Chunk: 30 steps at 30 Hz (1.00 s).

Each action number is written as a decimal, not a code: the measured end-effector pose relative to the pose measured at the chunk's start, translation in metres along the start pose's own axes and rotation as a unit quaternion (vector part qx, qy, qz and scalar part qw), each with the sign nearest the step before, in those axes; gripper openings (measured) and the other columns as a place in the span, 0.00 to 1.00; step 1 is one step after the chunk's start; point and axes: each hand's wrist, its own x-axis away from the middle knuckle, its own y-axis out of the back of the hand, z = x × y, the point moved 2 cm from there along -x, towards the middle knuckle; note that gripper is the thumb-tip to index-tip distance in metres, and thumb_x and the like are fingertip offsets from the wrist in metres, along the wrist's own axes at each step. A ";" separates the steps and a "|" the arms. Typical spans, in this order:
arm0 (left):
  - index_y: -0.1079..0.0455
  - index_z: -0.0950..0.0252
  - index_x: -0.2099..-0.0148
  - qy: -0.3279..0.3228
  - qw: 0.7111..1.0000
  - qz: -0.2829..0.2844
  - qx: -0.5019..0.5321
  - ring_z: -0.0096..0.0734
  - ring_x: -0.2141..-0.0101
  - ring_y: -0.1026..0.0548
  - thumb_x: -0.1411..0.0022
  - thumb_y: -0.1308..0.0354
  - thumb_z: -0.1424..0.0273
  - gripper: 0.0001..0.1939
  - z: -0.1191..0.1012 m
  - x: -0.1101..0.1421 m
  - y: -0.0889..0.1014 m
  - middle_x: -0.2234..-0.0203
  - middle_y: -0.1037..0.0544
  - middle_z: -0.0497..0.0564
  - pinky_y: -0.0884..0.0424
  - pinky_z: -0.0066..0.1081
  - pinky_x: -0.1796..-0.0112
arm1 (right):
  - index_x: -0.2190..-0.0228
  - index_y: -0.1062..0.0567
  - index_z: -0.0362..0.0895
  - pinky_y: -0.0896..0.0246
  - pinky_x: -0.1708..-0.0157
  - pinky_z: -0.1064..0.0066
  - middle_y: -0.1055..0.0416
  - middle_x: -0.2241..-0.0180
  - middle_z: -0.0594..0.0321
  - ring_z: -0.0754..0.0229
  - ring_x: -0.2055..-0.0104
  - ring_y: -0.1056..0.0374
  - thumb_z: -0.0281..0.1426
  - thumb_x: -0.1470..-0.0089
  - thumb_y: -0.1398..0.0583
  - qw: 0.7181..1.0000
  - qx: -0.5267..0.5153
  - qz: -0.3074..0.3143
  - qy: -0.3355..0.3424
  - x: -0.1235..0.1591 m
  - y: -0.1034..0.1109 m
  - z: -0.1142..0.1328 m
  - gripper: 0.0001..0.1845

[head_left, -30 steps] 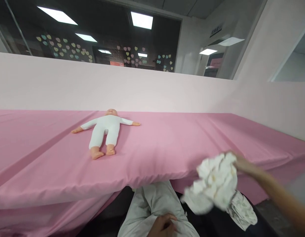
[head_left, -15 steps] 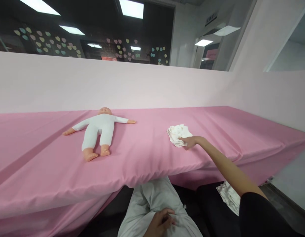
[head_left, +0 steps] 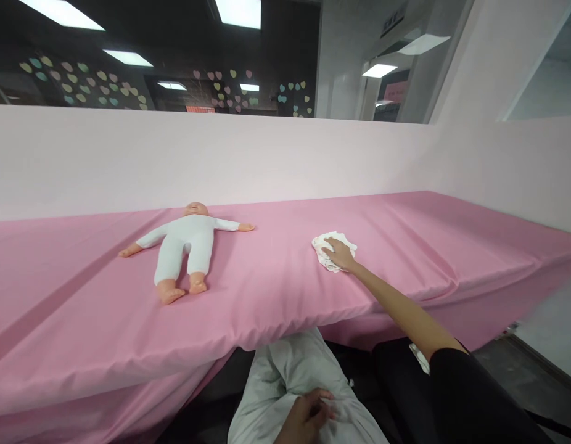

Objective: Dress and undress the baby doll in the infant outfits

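Observation:
My right hand [head_left: 340, 254] lies with fingers spread over a folded white cloth [head_left: 334, 238], pressing on its top without gripping it. Parts of a faint print show on the cloth; the hand hides its lower middle. On my lap rests my left hand [head_left: 306, 416], its fingers loosely bent and apart, holding nothing. A baby doll [head_left: 187, 237] in a white bodysuit is on its back to the left, arms stretched out and bare feet toward me. Both cloth and doll are on a pink sheet [head_left: 267, 271].
The pink-covered surface ends in a front edge just above my knees. A pale wall [head_left: 267, 160] with windows runs behind it. Part of another white cloth [head_left: 419, 359] shows beside my right arm, on a black surface. Heart-shaped notes [head_left: 100, 86] dot the window.
My right hand has moved left and up from the cloth's right edge onto its top. My right arm now covers more of the second cloth. The left hand stays on my lap.

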 end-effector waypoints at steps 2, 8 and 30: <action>0.29 0.59 0.55 0.000 0.997 0.070 -0.031 0.42 0.63 0.24 0.45 0.48 0.51 0.22 -0.034 0.008 0.009 0.65 0.22 0.55 0.31 0.37 0.62 | 0.59 0.27 0.41 0.41 0.56 0.71 0.26 0.58 0.58 0.59 0.56 0.32 0.32 0.41 0.54 0.999 -0.009 -0.029 -0.013 -0.015 0.009 0.000 0.19; 0.31 0.63 0.53 -0.114 0.993 -0.024 -0.029 0.34 0.59 0.27 0.38 0.52 0.61 0.16 -0.170 0.006 0.083 0.64 0.24 0.51 0.35 0.33 0.55 | 0.59 0.28 0.39 0.41 0.57 0.74 0.27 0.57 0.55 0.62 0.55 0.32 0.34 0.40 0.57 0.999 0.010 -0.022 0.025 -0.079 0.063 0.035 0.22; 0.38 0.62 0.47 -0.223 0.936 -0.056 0.267 0.42 0.61 0.26 0.44 0.53 0.46 0.31 -0.272 -0.179 0.236 0.55 0.28 0.59 0.29 0.46 0.60 | 0.66 0.24 0.42 0.34 0.65 0.66 0.26 0.74 0.61 0.61 0.71 0.30 0.34 0.47 0.45 0.922 -0.321 -0.132 0.170 -0.079 0.145 0.150 0.11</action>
